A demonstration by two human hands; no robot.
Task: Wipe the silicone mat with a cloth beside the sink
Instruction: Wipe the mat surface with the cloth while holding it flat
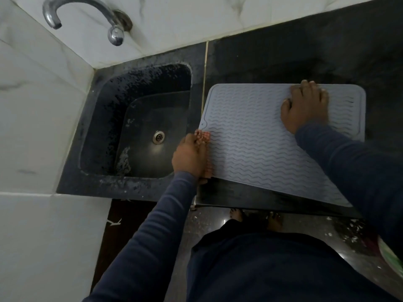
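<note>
A grey silicone mat with wavy ridges lies on the black counter right of the sink. My left hand grips a red-and-white checked cloth and presses it against the mat's left edge, close to the sink. Much of the cloth is hidden under that hand. My right hand rests palm down on the mat's far right part, fingers curled at its back edge.
A chrome tap juts from the white tiled wall above the sink, which has a metal drain. The counter's front edge runs just below the mat. My feet and a littered floor show beneath.
</note>
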